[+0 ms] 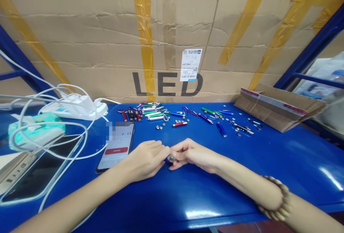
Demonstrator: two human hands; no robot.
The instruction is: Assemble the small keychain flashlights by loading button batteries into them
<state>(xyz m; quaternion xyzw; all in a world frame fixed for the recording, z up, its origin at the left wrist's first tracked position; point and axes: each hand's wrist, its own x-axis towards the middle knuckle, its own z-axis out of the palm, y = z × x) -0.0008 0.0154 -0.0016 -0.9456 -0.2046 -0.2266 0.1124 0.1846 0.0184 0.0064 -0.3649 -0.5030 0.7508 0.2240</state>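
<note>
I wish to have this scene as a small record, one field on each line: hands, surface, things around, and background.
Right hand: pinches a small round-ended piece
Left hand: curled close to the right one; its contents are hidden
Surface: blue table
Beyond the hands: coloured tubes and loose discs
Left side: lit phone, turquoise packet
Right side: open cardboard box
Background: large carton marked LED

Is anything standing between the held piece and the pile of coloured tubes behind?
Yes: the left hand lies partly across the straight way from the piece, and small discs lie just in front of the pile.
</note>
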